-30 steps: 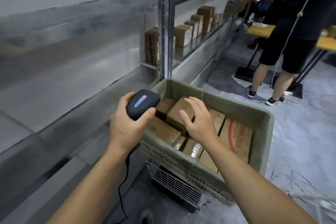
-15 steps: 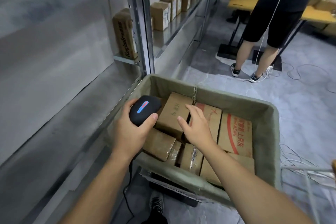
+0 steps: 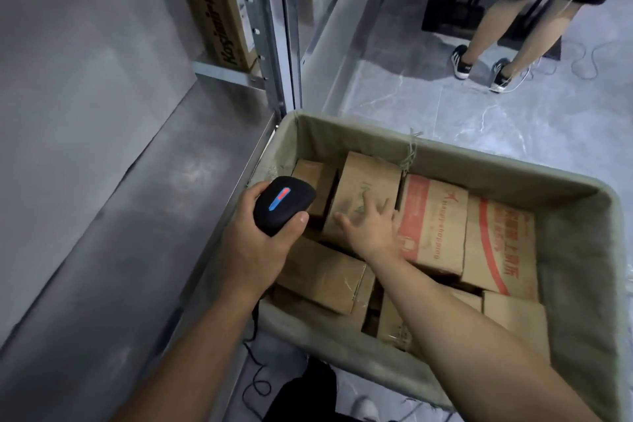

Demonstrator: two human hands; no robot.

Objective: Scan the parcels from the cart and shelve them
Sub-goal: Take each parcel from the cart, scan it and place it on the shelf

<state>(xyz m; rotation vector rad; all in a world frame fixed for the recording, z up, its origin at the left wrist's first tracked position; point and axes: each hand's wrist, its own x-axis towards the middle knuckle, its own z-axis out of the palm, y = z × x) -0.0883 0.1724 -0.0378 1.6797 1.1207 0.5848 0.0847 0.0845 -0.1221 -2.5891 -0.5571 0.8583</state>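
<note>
My left hand (image 3: 253, 247) grips a black barcode scanner (image 3: 282, 204) with a lit blue and red strip, held over the left rim of the cart (image 3: 582, 301). The cart is lined with green-grey cloth and holds several cardboard parcels. My right hand (image 3: 368, 224) reaches down into it, fingers spread flat on an upright plain brown parcel (image 3: 366, 181). To its right lies a parcel with red print (image 3: 433, 223), then another red-printed one (image 3: 500, 247). A taped brown parcel (image 3: 322, 274) lies under my right forearm.
A grey metal shelf (image 3: 130, 202) runs along the left, with its upright post (image 3: 287, 27) at the cart's far corner. A tall printed box (image 3: 215, 7) stands on the shelf behind. A person's legs (image 3: 489, 27) stand on the floor at the back right, near loose cables.
The view has tilted down and closer to the cart. My right hand has gone deeper, from hovering above the parcels to lying on the upright brown one. The scanner hand has barely shifted.
</note>
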